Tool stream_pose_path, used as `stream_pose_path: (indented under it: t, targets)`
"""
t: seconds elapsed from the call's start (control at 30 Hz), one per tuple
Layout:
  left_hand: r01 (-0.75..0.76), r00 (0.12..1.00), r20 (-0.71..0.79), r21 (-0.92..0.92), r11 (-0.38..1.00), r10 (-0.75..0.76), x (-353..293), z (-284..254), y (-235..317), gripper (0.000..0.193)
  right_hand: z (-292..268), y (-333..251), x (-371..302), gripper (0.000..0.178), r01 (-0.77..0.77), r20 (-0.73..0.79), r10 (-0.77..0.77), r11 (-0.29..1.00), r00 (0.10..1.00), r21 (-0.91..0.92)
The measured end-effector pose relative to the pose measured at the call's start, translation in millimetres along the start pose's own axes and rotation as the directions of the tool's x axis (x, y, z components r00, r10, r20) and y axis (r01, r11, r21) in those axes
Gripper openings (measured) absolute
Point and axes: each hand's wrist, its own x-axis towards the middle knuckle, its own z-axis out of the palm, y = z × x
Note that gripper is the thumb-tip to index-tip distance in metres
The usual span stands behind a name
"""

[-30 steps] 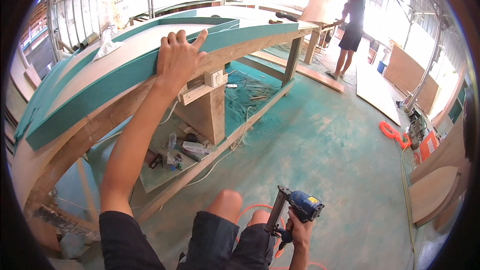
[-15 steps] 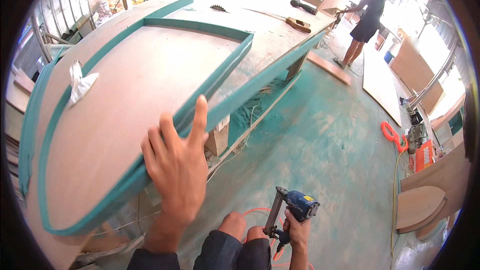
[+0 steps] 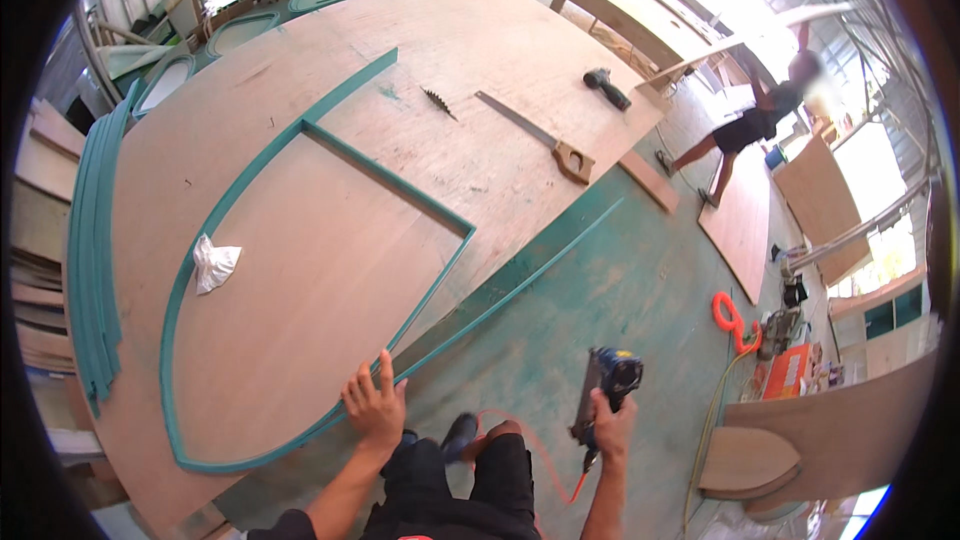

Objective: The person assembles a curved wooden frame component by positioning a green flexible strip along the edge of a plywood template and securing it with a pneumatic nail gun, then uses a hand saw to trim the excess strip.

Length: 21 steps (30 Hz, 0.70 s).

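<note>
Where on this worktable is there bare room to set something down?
Inside the teal frame, right of the white bundle; also the tabletop beyond the toothed blade and saw. Crowded: the left edge, under stacked strips, and the frame's near side, by the left hand.

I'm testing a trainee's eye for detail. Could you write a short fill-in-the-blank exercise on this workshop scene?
1. The nail gun is held on the person's ____ side, while the left hand is at the frame.
2. On the table, between the toothed blade and the dark power tool, lies a ____.
3. The crumpled bundle inside the frame is coloured ____.
4. The hose leading to the nail gun is coloured ____.

Missing words: right; handsaw; white; orange.
</note>
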Motion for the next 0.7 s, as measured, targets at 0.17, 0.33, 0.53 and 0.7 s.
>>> stream_pose_path:
  t: [0.17, 0.33, 0.53, 0.7]
  targets:
    - [0.025, 0.999, -0.023, 0.063, 0.998, -0.023, 1, 8, 4, 0.065, -33, -103, 171, 0.043, 0.363, 0.123, -0.342, 0.846, 0.931, -0.392]
    - [0.063, 0.998, -0.013, 0.146, 0.987, -0.062, -1, 15, 13, 0.066, 27, -148, 408, 0.116, 0.671, 0.314, -0.611, 0.535, 0.727, -0.512]
    - [0.245, 0.958, 0.110, 0.162, 0.956, -0.265, 19, -9, 48, 0.075, 145, -173, 563, 0.130, 0.786, 0.634, -0.471, 0.445, 0.614, -0.430]
    - [0.412, 0.874, 0.230, 0.115, 0.904, -0.428, 59, -25, 69, 0.083, 191, -151, 661, 0.111, 0.856, 0.675, -0.525, 0.310, 0.517, -0.414]
